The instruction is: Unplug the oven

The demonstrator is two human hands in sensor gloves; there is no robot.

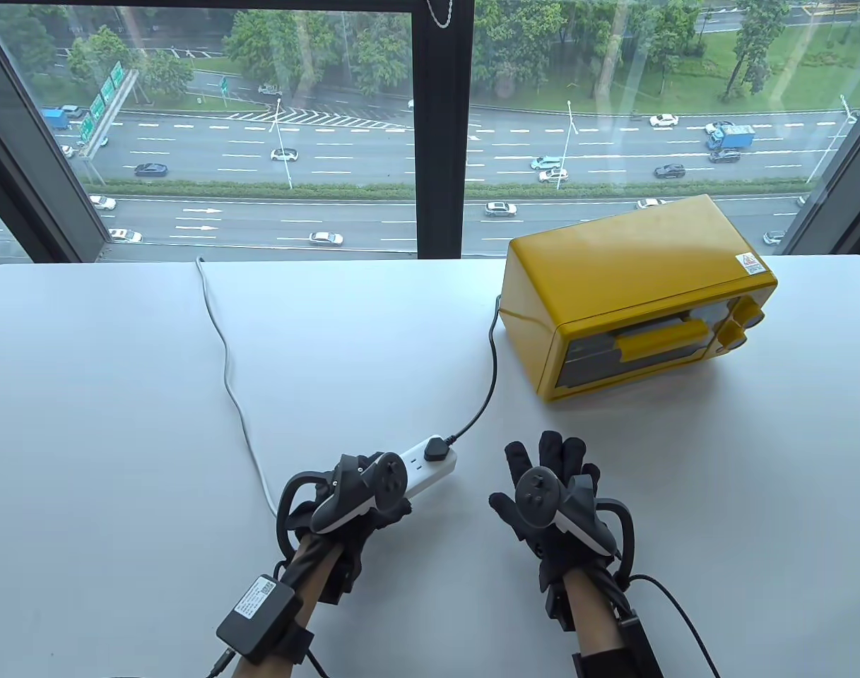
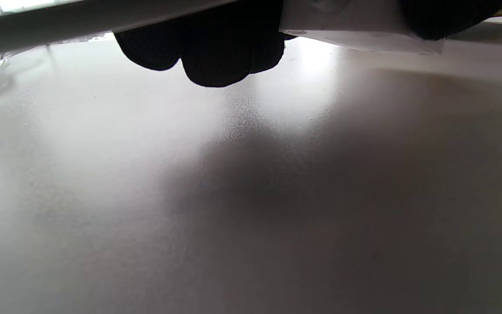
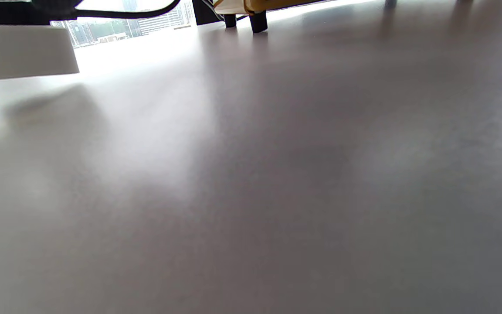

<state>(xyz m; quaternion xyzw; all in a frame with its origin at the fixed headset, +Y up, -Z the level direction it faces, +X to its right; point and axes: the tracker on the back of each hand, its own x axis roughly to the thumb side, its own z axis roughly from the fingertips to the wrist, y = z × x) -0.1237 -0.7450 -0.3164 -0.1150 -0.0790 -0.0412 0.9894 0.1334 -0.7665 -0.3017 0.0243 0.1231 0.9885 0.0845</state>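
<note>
The black plug [image 1: 437,449] sits in the far end of the white power strip [image 1: 430,466], which lies on the desk [image 1: 119,395] with its long axis running from near-left to far-right. The left hand [image 1: 352,501] rests over the strip's near end, fingers curled around it, seemingly holding it down. The right hand [image 1: 553,487] lies flat and released on the desk, grasping nothing. The plug lies to its left and slightly farther out, so the right hand seems best placed to pull it. The black cord [image 1: 492,367] runs on to the yellow oven [image 1: 634,296] at far right.
</note>
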